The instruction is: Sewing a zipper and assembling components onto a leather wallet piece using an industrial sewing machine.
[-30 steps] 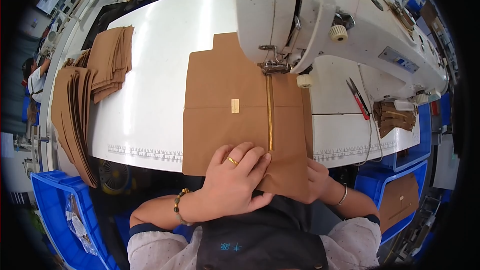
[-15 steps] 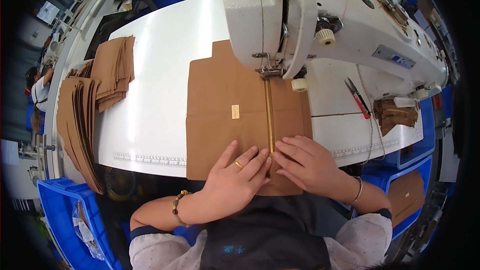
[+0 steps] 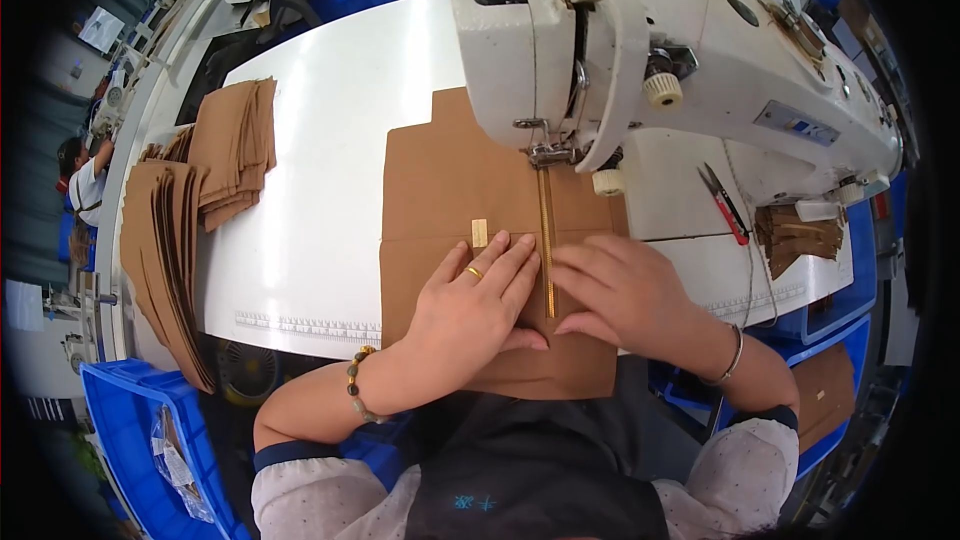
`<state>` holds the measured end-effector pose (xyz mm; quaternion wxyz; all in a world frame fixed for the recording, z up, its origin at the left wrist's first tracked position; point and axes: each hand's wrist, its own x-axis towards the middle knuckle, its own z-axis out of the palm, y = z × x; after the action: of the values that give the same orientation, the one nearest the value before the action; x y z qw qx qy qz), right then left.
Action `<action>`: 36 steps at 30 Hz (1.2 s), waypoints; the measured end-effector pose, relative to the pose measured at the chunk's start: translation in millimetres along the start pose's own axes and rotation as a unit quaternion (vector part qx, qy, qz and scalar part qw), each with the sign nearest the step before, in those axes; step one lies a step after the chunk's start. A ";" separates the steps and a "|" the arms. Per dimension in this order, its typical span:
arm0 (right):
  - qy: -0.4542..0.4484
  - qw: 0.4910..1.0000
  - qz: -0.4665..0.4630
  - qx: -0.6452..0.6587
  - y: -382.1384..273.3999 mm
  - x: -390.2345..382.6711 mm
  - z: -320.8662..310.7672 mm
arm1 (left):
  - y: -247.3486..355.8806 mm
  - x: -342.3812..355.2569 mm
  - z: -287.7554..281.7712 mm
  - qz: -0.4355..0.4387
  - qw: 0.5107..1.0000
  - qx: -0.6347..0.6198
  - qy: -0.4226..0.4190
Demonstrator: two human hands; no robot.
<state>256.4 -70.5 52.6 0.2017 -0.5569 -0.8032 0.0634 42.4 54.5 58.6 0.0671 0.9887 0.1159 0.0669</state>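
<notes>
A flat brown fabric panel (image 3: 430, 180) lies on the white sewing table, its far part beneath the head of a white sewing machine (image 3: 620, 50). A zipper with gold teeth (image 3: 546, 240) runs along the panel toward me from the presser foot (image 3: 550, 154). My left hand (image 3: 478, 305) lies open on the panel just left of the zipper, its fingertips beside a small pale label (image 3: 479, 233). To the right of the zipper, my right hand (image 3: 625, 295) rests on the fabric with fingers slightly bent and thumb apart, holding nothing.
Stacks of brown fabric pieces (image 3: 165, 250) sit at the table's left. Red-handled thread snips (image 3: 725, 205) and a small brown bundle (image 3: 800, 232) lie on the right. Blue bins (image 3: 150, 440) flank the table. Another person (image 3: 88, 180) works far left.
Both hands have moved forward along the zipper, away from me. More of the zipper's near end shows between them. The panel looks unmoved under the machine; the view has shifted slightly.
</notes>
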 end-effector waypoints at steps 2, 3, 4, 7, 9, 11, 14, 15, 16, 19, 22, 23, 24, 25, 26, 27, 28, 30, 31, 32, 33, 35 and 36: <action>0.023 0.999 0.011 -0.042 8.1 8.0 -3.4 | -0.4 -0.5 0.7 0.002 1.000 0.004 0.012; 0.039 0.998 -0.006 -0.049 10.3 10.9 -3.8 | -0.6 -0.4 0.7 0.000 1.000 0.003 0.007; 0.030 0.998 -0.014 -0.058 11.7 12.3 -4.1 | -0.8 -0.4 0.4 0.000 1.000 0.005 0.011; 0.019 0.997 -0.024 -0.071 12.0 12.8 -2.7 | -0.2 0.4 -0.7 -0.008 1.000 -0.001 0.007; 0.018 0.997 -0.027 -0.074 11.7 12.0 -2.1 | 0.6 0.4 -1.4 -0.010 1.000 -0.006 0.019; 0.014 0.997 -0.021 -0.079 11.4 11.7 -1.9 | 0.4 0.8 -1.3 -0.009 1.000 -0.004 0.021; 0.020 0.995 -0.026 -0.089 11.2 12.5 -2.8 | 0.1 0.5 -0.9 -0.005 1.000 -0.001 0.019; 0.020 0.995 -0.027 -0.089 11.0 13.0 -3.2 | -0.1 0.5 -0.8 -0.003 1.000 0.002 0.007; 0.013 0.995 -0.029 -0.093 11.0 13.2 -3.9 | -0.5 0.6 -0.9 -0.004 1.000 0.002 0.016; 0.004 0.995 -0.025 -0.095 9.2 12.5 -5.4 | -1.5 1.0 -1.9 0.002 1.000 0.005 0.014; 0.006 0.995 -0.010 -0.098 5.3 10.5 -5.1 | -1.9 2.2 -3.2 0.004 1.000 0.001 0.011; 0.006 0.995 0.002 -0.103 4.0 10.0 -4.6 | -2.0 2.7 -3.6 0.005 1.000 0.012 0.011; 0.010 0.995 -0.001 -0.101 3.0 9.3 -4.3 | -2.5 3.5 -4.0 0.009 1.000 0.023 0.008; 0.007 0.994 0.002 -0.107 2.5 9.0 -3.9 | -3.3 4.7 -4.2 0.008 1.000 0.025 0.010; 0.005 0.994 0.007 -0.113 2.5 9.0 -3.3 | -4.7 6.3 -4.1 0.009 1.000 0.019 0.012; 0.006 0.994 0.006 -0.113 3.3 9.5 -2.9 | -6.3 8.3 -3.9 0.011 1.000 0.013 0.007; 0.015 0.992 0.006 -0.124 4.9 10.6 -2.3 | -8.0 10.5 -3.5 0.011 1.000 0.015 0.012; 0.025 0.991 0.006 -0.134 9.2 13.6 -1.3 | -12.4 16.1 -1.9 0.012 0.999 0.024 0.020; 0.031 0.990 0.003 -0.138 12.0 15.5 -1.2 | -14.8 18.8 -1.4 0.011 0.999 0.024 0.024; 0.037 0.989 0.000 -0.141 14.4 17.2 -1.1 | -17.2 21.5 -0.8 0.009 0.999 0.024 0.027; 0.037 0.989 0.000 -0.141 16.8 19.1 -1.1 | -19.5 24.3 -0.2 0.009 0.999 0.024 0.023; 0.043 0.988 0.008 -0.147 20.7 22.5 -1.6 | -24.4 30.3 0.5 0.007 0.999 0.029 0.033; 0.043 0.988 0.009 -0.147 22.7 24.1 -2.1 | -26.8 33.4 0.6 0.005 0.999 0.035 0.036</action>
<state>269.8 -40.1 53.2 0.1519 -0.5896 -0.7895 -0.0778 68.8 88.2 57.9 0.0283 0.9879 0.1158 0.0992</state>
